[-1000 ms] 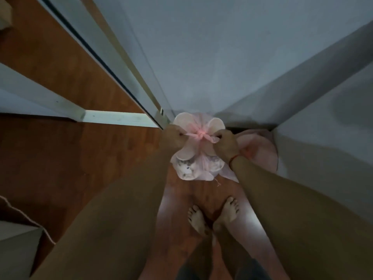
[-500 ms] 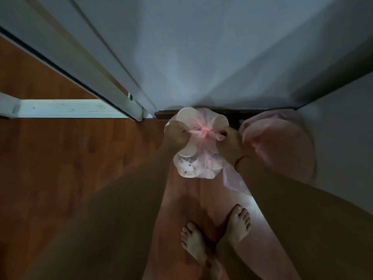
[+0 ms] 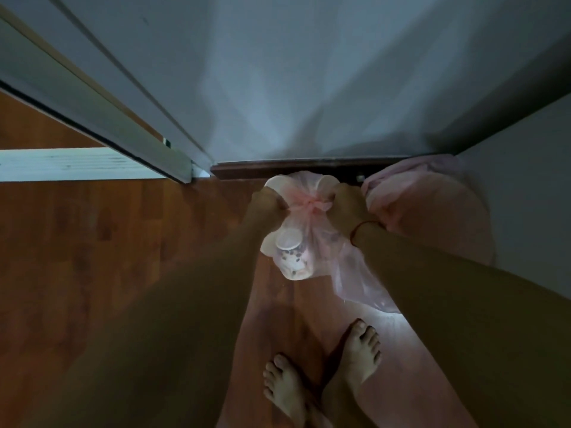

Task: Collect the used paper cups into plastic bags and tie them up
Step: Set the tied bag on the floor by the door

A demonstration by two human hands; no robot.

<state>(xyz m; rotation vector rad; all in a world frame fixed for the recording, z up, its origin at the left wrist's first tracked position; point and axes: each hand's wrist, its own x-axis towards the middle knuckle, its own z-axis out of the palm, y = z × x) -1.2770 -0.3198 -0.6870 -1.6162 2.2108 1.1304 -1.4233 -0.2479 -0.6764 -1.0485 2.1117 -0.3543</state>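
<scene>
- Your left hand and right hand each pinch a twisted end of pink plastic with curled fingers. They sit on either side of the knot.
- Between your hands is the plastic bag, held over the wooden floor close to a wall corner. Paper cups show through the thin film, and one printed cup has its mouth turned towards you.
- A second pink bag lies in the corner, just beside your right wrist.
- Risk: the film looks thin and is gathered tight at the knot. Pulling the ends apart too hard could tear it, and the cups would spill near your bare feet.
- Risk: if one end slips from your fingers before the knot bites, the neck may loosen and open.
- Risk: a loose flap of plastic trails under your right forearm and could snag or get pulled into the knot.
- Dim light makes it unclear whether the knot is single or double.
</scene>
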